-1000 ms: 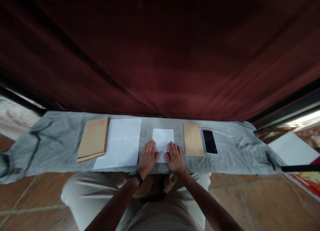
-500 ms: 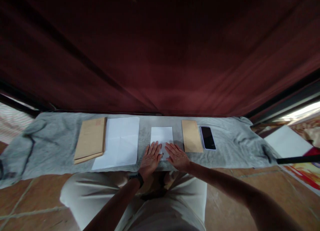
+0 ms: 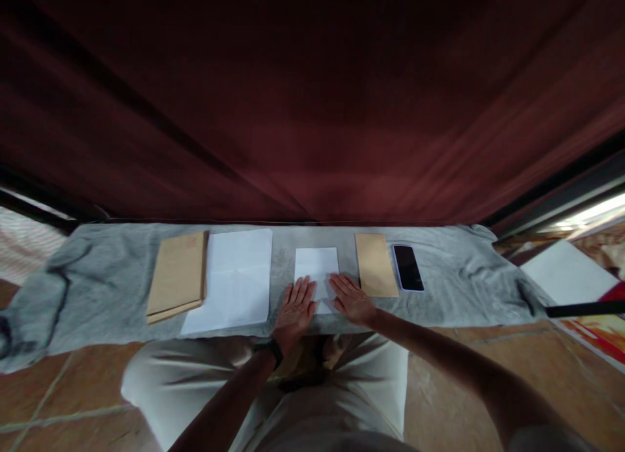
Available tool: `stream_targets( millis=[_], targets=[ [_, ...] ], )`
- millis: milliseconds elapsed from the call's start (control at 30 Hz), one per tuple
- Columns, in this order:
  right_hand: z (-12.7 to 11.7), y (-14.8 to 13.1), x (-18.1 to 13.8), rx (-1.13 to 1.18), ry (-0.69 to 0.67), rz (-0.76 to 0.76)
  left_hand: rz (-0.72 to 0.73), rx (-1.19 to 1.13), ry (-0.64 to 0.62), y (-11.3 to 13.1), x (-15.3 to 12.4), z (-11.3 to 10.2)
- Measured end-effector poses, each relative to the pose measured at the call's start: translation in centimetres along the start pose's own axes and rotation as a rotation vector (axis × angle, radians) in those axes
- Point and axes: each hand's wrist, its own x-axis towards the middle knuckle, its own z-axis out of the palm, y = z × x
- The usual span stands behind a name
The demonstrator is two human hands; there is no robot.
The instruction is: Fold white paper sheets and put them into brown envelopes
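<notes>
Brown stack [image 3: 176,273], lower left: bears reddish print, too small to read.
White paper [image 3: 316,262]: lies at lower centre.
Left hand [image 3: 293,310]: rests flat on it.
Right hand [image 3: 353,302]: flat across right edge, farther from left than before.

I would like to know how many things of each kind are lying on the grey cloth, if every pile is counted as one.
White papers: 2 (large paper, small paper)
Brown envelopes: 2 (left pile, right envelope)
Phone: 1
Total: 5
</notes>
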Motion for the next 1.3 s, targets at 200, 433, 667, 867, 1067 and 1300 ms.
stream_targets(
  millis=[200,433,667,867,1067,1300],
  targets=[
    [2.2,-1.8,-1.1,-0.036,0.134,0.136,-0.025,0.004,-0.039,0.0,0.1,0.2],
    [2.0,-2.7,-1.7,-0.058,0.132,0.184,0.140,-0.054,-0.069,2.7,0.1,-0.6],
    [1.8,-2.8,-1.6,-0.026,0.130,0.187,0.090,-0.054,-0.057,1.4,-3.0,-0.8],
    [1.6,-2.8,-1.6,0.008,0.133,0.199,-0.125,-0.167,-0.007,0.2,-2.8,-0.4],
    [2.1,-3.0,-1.4,-0.007,0.152,0.223,-0.302,-0.186,0.128,-0.8,1.8,-0.6],
    [2.8,-4.3,-0.1,-0.015,0.154,0.324,-0.073,-0.058,-0.035,0.4,2.3,0.2]
  ],
)
